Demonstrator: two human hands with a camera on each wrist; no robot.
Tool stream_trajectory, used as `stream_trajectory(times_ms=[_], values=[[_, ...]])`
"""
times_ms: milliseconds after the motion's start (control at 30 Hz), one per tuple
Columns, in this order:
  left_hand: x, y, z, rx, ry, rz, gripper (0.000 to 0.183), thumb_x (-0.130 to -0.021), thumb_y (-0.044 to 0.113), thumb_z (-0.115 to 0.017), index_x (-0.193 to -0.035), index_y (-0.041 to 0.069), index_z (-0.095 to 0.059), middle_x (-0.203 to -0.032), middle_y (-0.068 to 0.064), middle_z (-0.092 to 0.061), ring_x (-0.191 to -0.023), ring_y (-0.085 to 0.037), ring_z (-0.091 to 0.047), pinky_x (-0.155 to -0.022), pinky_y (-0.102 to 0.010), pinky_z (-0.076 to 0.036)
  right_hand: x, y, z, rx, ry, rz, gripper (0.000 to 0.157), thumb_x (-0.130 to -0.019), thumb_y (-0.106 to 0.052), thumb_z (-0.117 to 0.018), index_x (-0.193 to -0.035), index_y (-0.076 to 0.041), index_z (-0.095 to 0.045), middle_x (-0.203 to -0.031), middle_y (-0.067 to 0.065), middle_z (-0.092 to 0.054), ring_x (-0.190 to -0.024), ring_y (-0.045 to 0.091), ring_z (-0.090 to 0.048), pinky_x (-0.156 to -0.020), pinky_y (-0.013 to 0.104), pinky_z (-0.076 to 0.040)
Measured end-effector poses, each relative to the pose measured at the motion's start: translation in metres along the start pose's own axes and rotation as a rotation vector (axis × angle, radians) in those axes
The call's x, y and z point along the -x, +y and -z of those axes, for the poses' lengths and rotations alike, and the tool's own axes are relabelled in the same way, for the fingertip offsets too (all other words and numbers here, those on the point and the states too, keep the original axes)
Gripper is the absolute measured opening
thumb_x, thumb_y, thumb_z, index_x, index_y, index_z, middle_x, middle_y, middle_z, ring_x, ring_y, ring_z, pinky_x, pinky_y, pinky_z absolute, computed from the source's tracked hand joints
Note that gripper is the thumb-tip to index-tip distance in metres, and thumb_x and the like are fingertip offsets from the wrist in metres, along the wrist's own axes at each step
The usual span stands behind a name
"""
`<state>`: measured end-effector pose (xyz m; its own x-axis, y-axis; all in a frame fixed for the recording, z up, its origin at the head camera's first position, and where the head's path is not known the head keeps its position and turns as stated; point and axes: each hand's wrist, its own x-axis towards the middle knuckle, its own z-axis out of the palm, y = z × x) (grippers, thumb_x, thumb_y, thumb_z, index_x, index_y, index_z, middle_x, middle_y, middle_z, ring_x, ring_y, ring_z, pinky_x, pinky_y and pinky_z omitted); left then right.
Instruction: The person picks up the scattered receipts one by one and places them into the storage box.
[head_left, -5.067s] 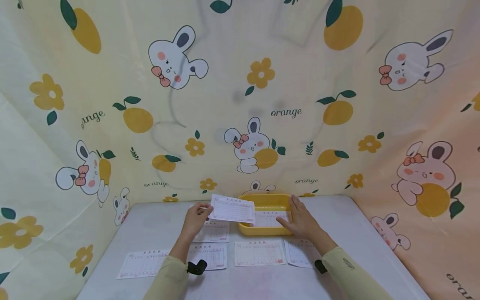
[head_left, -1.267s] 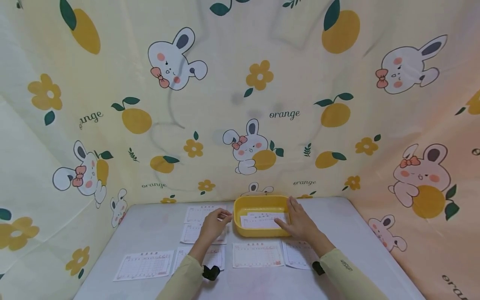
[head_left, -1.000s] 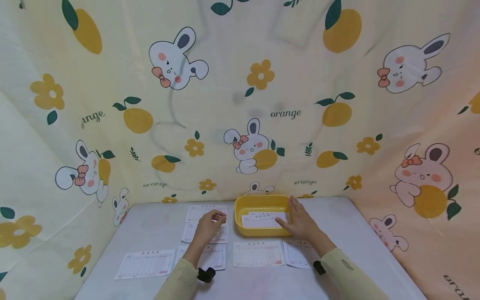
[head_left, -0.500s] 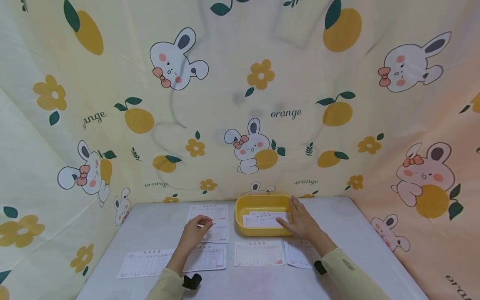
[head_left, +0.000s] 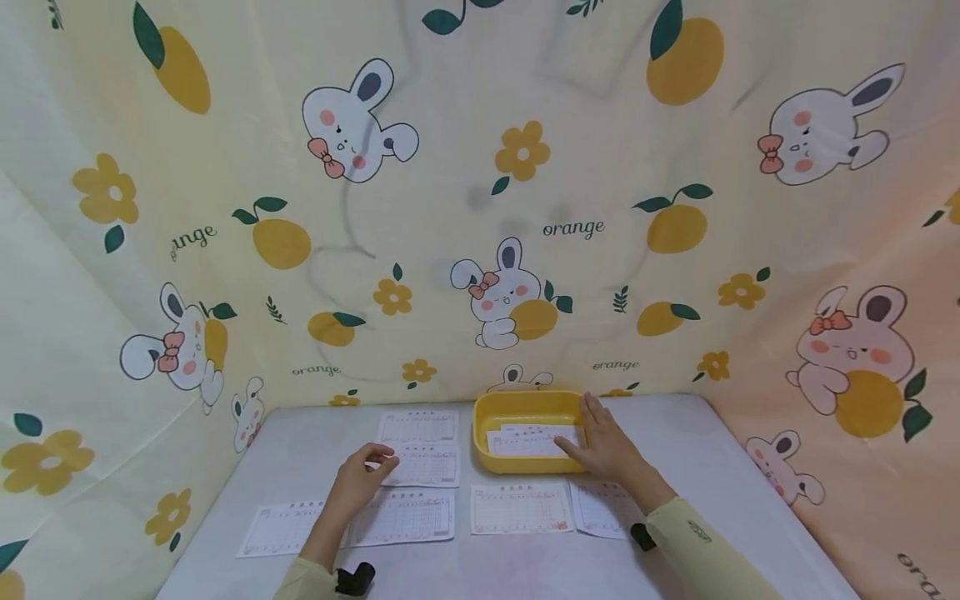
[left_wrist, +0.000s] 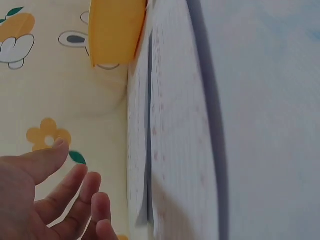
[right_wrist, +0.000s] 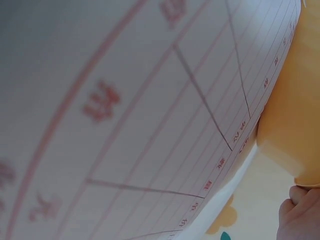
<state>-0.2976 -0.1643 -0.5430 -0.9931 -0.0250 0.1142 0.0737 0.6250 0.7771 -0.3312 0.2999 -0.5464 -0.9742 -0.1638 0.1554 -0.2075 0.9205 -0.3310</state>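
Observation:
My left hand [head_left: 363, 479] holds nothing; it hovers by the left edge of a printed paper form [head_left: 427, 465], thumb and fingers loosely bent and apart in the left wrist view [left_wrist: 60, 200]. My right hand [head_left: 611, 450] lies with straight fingers along the right rim of a yellow plastic basket [head_left: 525, 465], its thumb reaching over the inside. In the basket lie overlapping paper forms [head_left: 517, 443] with red print. Behind the left hand is another form [head_left: 420, 425]. The right wrist view is filled by a form [right_wrist: 150, 110] close up, with the hand's fingers at the basket's edge.
Two more forms, a far-left one [head_left: 277, 529] and one beside it [head_left: 408, 515], lie in front on the white table [head_left: 517, 571]. Before the basket lies a form [head_left: 521, 508], and another [head_left: 600, 508] is partly under the right forearm. A patterned cloth [head_left: 450, 208] hangs behind.
Some five seconds ago my left hand held a form by the basket; a form now lies inside on the others. The left hand has since drawn back leftward; the right hand has stayed.

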Motion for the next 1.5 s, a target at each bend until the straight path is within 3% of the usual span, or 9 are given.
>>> stream_trajectory(times_ms=[233,567,867,1100,1333,1500], values=[[0.012,-0.016,0.020,-0.065,-0.006,0.054,0.029,-0.104,0.027,-0.073,-0.124,0.006,-0.070,-0.119,-0.011,-0.069,-0.100,-0.025,-0.063,-0.087,-0.046,-0.052,0.000,0.001,0.000,-0.007,0.001,-0.003,0.113,-0.100,-0.070,-0.058,-0.167,0.009,-0.012,-0.177,0.026,-0.008,-0.163,0.045,-0.011,-0.129,0.060,-0.014],[0.017,-0.028,0.040,-0.081,-0.010,0.079,0.036,-0.103,0.026,-0.074,-0.130,0.002,-0.068,-0.120,-0.015,-0.069,-0.103,-0.029,-0.065,-0.091,-0.052,-0.053,-0.002,0.006,0.003,-0.013,0.003,-0.027,0.112,-0.101,-0.068,-0.059,-0.168,0.007,-0.008,-0.177,0.026,-0.006,-0.163,0.046,-0.010,-0.129,0.061,-0.013],[0.025,-0.049,0.065,-0.110,-0.019,0.143,0.039,-0.103,0.030,-0.073,-0.126,-0.001,-0.067,-0.124,-0.022,-0.067,-0.105,-0.032,-0.063,-0.090,-0.053,-0.052,-0.002,0.004,0.001,-0.004,0.004,-0.025,0.113,-0.100,-0.070,-0.059,-0.168,0.007,-0.010,-0.177,0.026,-0.007,-0.164,0.045,-0.010,-0.129,0.060,-0.014],[0.031,-0.070,0.084,-0.169,-0.008,0.107,0.039,-0.100,0.026,-0.076,-0.124,-0.003,-0.067,-0.119,-0.022,-0.069,-0.100,-0.032,-0.065,-0.089,-0.053,-0.053,-0.003,0.004,0.003,-0.007,-0.014,-0.023,0.114,-0.100,-0.071,-0.057,-0.168,0.006,-0.007,-0.178,0.025,-0.006,-0.164,0.044,-0.009,-0.130,0.060,-0.013],[0.035,-0.085,0.104,-0.241,-0.029,0.049,0.050,-0.094,0.025,-0.084,-0.127,-0.006,-0.065,-0.117,-0.026,-0.067,-0.101,-0.036,-0.064,-0.091,-0.058,-0.053,-0.002,0.005,0.002,-0.017,-0.005,-0.019,0.116,-0.099,-0.074,-0.055,-0.168,0.007,-0.008,-0.177,0.026,-0.006,-0.163,0.048,-0.011,-0.128,0.062,-0.014],[0.037,-0.096,0.118,-0.288,-0.073,0.094,0.061,-0.090,0.033,-0.088,-0.132,-0.004,-0.063,-0.123,-0.029,-0.062,-0.107,-0.041,-0.059,-0.093,-0.061,-0.049,-0.001,0.003,0.000,-0.031,0.012,-0.016,0.116,-0.099,-0.074,-0.057,-0.168,0.007,-0.011,-0.177,0.026,-0.008,-0.162,0.048,-0.014,-0.128,0.063,-0.015]])
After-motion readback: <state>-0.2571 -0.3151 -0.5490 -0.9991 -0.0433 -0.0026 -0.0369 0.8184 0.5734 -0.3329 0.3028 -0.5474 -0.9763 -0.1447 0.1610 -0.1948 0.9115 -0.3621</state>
